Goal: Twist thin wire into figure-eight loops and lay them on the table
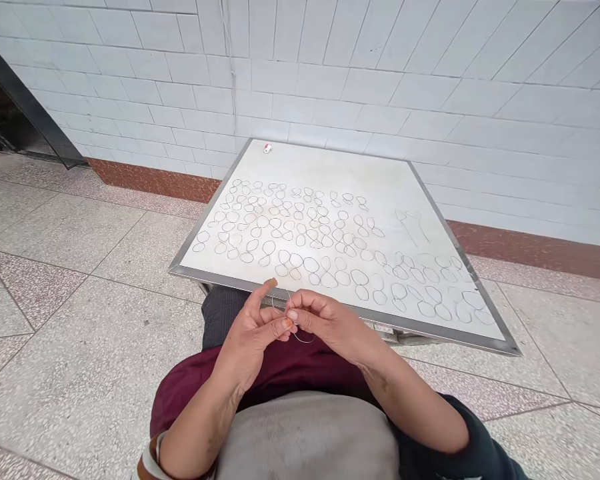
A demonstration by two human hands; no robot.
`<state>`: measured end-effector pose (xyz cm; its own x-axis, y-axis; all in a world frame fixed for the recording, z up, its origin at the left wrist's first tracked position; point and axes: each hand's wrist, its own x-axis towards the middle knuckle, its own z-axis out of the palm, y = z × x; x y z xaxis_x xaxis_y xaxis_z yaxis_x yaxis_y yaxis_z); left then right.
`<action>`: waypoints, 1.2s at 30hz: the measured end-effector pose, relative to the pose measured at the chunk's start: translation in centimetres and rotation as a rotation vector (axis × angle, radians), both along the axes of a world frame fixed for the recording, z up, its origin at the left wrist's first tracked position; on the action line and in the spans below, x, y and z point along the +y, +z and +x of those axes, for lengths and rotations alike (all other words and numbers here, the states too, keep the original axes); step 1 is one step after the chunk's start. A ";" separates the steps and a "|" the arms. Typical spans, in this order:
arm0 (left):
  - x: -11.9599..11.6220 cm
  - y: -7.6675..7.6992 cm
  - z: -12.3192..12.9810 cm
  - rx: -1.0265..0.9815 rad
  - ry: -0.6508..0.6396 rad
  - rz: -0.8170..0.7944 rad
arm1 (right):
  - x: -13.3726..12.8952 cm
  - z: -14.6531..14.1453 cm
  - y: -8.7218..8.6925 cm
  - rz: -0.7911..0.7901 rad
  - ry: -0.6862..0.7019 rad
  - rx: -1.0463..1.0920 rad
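A thin wire loop [304, 341] is held between my two hands, just in front of the table's near edge. My left hand [254, 332] pinches it with the thumb against curled fingers, its index finger pointing up. The thumb and fingers of my right hand [325, 321] close on the same wire, and the fingertips of both hands meet. Many thin figure-eight wire shapes [331, 272] lie in rows across the white tabletop [330, 163]. Some looser wire pieces [414, 227] rest at the right of the table.
A small red and white item [267, 148] sits at the table's far left corner. The grey metal rim [220, 274] runs along the near edge, close to my hands. A tiled wall [310, 100] stands behind the table. A dark doorway is at the far left.
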<state>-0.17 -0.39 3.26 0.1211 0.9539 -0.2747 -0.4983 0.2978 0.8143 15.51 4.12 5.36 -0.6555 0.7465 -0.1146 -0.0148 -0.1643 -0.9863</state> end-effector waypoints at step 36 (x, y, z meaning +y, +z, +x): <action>-1.4 0.0 1.2 -0.196 -0.045 -0.125 | 0.5 1.2 0.7 0.202 0.141 -0.074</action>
<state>1.03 -1.81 3.30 0.2253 0.9064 -0.3572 -0.6270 0.4156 0.6589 16.67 4.58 6.03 -0.7503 0.6607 -0.0238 0.0674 0.0407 -0.9969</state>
